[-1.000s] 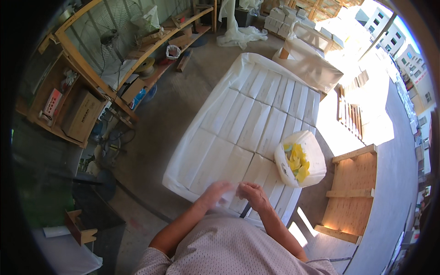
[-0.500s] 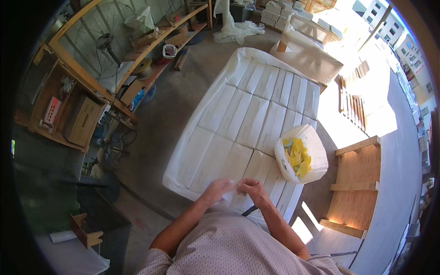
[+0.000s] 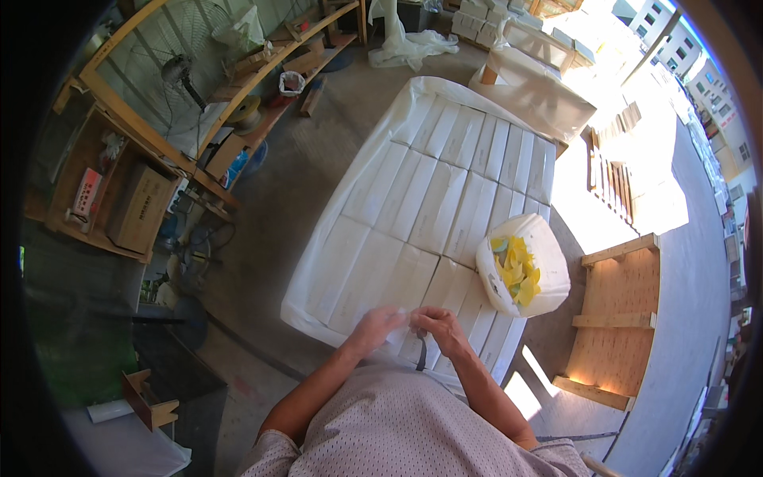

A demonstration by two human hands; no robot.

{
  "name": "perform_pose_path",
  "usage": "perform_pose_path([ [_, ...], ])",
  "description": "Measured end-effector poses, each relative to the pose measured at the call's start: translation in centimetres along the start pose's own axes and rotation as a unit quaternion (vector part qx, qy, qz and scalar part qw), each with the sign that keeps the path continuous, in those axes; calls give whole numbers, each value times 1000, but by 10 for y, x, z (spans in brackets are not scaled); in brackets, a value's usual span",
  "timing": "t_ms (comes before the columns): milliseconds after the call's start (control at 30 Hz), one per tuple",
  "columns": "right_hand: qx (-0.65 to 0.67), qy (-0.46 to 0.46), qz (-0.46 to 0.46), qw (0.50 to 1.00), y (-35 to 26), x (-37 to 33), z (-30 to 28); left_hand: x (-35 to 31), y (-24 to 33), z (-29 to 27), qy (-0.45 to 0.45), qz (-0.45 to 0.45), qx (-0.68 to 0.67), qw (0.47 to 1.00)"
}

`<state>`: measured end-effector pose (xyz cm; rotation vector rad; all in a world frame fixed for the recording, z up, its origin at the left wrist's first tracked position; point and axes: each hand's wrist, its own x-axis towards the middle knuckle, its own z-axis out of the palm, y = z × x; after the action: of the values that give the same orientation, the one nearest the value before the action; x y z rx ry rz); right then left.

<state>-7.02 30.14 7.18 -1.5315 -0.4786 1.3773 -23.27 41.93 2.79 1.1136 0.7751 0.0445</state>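
A wide layer of white boxes (image 3: 445,195) lies in front of me with plastic film (image 3: 373,143) around its edges. Above its near edge, my two hands are close together. My left hand (image 3: 377,330) is closed, its fingertips pinched around something whitish and see-through that I cannot make out. Beside it my right hand (image 3: 442,326) is pinched, and a dark strap (image 3: 421,354) hangs from its fingertips toward my shirt. On the boxes to the right stands a cut-open white plastic tub (image 3: 548,282) with yellow pieces (image 3: 518,270) inside.
A wooden pallet (image 3: 616,318) stands at the right, beside the sunlit ground. On the left are a wooden shelf (image 3: 151,246) with cartons, and a large fan (image 3: 179,71). Another wrapped stack (image 3: 528,91) is beyond the boxes. A dark bench (image 3: 187,381) stands at the lower left.
The dark strap has swung from a slant near my right wrist to nearly upright under the right fingertips. Both hands have stayed almost in place.
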Motion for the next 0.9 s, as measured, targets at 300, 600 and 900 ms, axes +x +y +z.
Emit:
perform_pose_path([
  [300,-111,43,-20,993,0,6,3,8,-3,-1,6,24,49,998],
  [600,-228,80,-50,969,9,9,7,2,16,12,49,121,257,958],
  [900,-310,146,-108,933,21,10,12,7,20,15,34,141,303,942],
])
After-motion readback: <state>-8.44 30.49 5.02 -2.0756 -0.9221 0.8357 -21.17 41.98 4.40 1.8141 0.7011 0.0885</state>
